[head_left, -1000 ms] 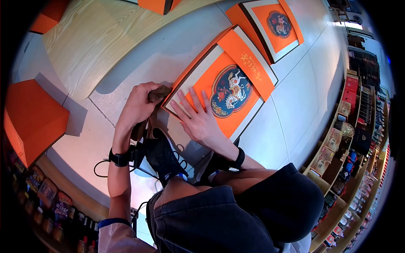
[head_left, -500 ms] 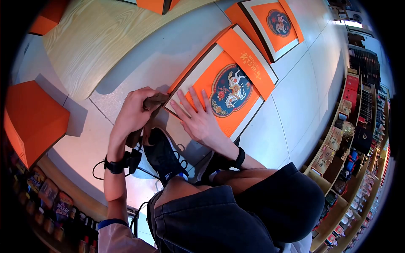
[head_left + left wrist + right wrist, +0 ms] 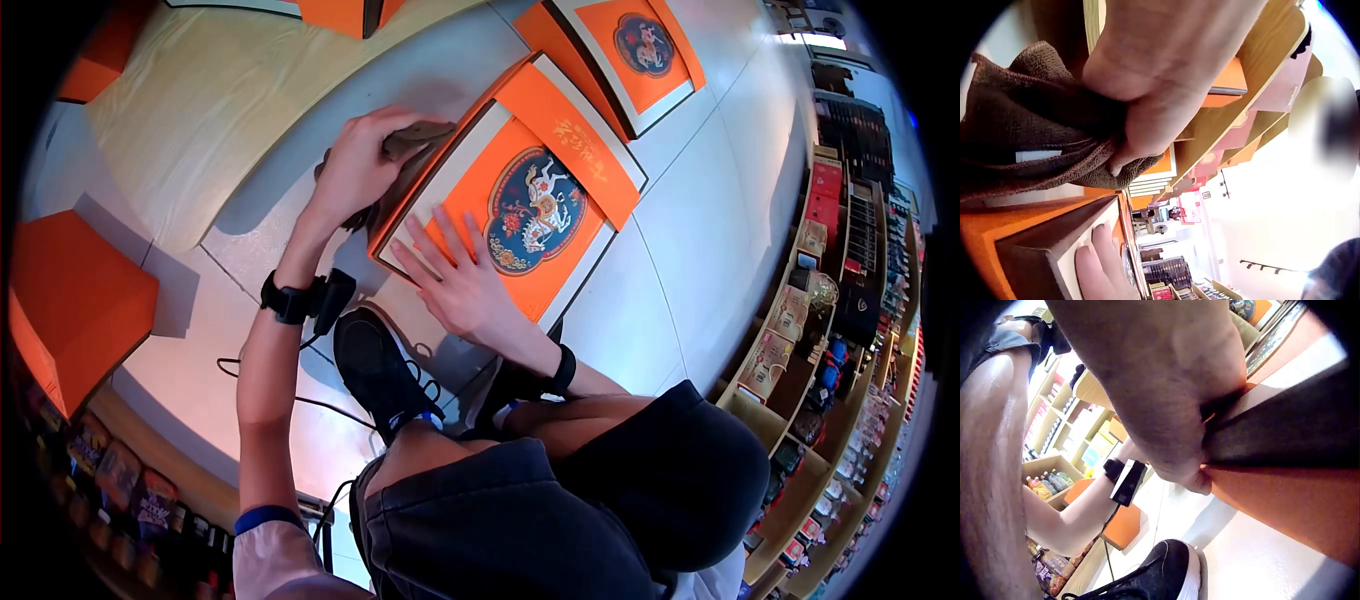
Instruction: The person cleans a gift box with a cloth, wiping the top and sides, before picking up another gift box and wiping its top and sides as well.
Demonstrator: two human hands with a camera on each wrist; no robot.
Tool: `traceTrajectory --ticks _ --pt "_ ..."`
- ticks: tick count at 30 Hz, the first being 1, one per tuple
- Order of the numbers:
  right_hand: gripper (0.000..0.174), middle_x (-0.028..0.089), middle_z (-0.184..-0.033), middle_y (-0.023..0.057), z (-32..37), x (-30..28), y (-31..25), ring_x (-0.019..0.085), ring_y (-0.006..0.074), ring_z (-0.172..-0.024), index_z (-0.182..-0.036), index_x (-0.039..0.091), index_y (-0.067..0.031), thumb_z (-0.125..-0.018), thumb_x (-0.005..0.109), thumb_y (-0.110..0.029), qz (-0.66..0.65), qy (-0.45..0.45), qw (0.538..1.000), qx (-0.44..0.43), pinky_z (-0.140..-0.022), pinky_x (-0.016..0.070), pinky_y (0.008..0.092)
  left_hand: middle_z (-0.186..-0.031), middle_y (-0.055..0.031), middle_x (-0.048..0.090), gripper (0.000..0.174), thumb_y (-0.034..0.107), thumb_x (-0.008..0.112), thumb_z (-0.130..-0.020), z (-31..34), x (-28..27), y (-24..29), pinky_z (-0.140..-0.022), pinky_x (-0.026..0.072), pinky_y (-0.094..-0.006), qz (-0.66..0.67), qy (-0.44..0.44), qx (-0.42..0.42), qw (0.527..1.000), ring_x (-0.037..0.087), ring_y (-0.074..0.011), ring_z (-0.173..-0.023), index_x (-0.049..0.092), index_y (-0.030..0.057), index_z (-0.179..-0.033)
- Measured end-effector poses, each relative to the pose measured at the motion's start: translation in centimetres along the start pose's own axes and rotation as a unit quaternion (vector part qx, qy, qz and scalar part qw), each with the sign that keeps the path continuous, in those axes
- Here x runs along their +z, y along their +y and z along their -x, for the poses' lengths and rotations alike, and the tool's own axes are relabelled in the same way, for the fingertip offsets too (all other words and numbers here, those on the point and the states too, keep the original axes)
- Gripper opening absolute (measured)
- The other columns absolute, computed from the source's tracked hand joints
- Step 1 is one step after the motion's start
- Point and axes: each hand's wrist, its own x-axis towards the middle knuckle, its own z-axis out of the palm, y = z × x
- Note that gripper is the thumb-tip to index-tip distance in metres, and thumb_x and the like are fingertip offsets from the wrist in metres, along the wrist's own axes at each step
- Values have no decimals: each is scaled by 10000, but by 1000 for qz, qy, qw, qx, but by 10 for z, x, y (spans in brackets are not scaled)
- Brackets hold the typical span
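A brown cloth [image 3: 420, 135], bunched and hanging in folds, is gripped by my left hand [image 3: 360, 165] at the left side of an orange gift box [image 3: 590, 150]. In the left wrist view the cloth [image 3: 1029, 119] shows a small white label and hangs over the box's edge. The box lies on the floor and bears a blue medallion with a white horse. My right hand [image 3: 475, 295] rests on its near left corner, fingers spread straight over the top. From the right wrist, the thumb side of that hand [image 3: 1179, 444] is against the box's dark rim.
Behind stands a second orange box [image 3: 610, 70] with a like medallion. Another orange box [image 3: 80, 300] is at the left, near a pale wooden platform [image 3: 230, 90]. Stocked shelves [image 3: 800, 350] line the right side. A black shoe [image 3: 375, 365] is close to the box.
My left hand has moved forward along the box's left side, carrying the cloth away from my shoe. The right hand has stayed on the box top. The head view has shifted slightly.
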Motion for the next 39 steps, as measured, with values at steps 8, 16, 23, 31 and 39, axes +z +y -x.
traceTrajectory --ticks 8,16,23,31,39 --pt "875 304 -1707 156 -2 -14 5 221 444 -1589 -1627 395 -154 -856 770 -326 -79 -16 997 -8 -1276 129 627 -1245 -115 763 391 -54 680 -930 -8 18 2 -991 565 -339 55 -1 21 998 733 -201 -1123 708 36 -1309" --pt "933 280 -1692 247 -5 -43 28 228 412 -1594 -1617 380 -82 -853 790 -427 -102 -51 993 -22 -1286 184 576 -1220 -140 769 359 -1 700 -952 -12 13 11 -975 560 -335 42 14 6 999 740 -210 -1122 703 33 -1309" --pt "1025 260 -1704 232 -16 -40 27 200 399 -1606 -1625 352 -72 -803 818 -468 -97 -52 994 -22 -1295 134 599 -1261 -139 755 396 -28 697 -941 -18 21 11 -1013 554 -359 31 68 -17 997 733 -250 -1163 694 41 -1331" --pt "1081 289 -1710 171 -18 -32 25 225 374 -1605 -1653 333 -161 -741 834 -456 -103 -53 993 -15 -1292 144 612 -1280 -141 749 490 -83 707 -865 -20 20 8 -1007 567 -383 2 -14 9 1000 733 -279 -1170 695 48 -1338" --pt "1188 292 -1716 144 -19 -35 22 228 349 -1610 -1657 330 -178 -639 892 -419 -98 -59 993 3 -1295 156 602 -1281 -145 746 515 -120 697 -850 -24 14 4 -1037 562 -374 39 -51 -11 998 731 -281 -1177 689 36 -1341"
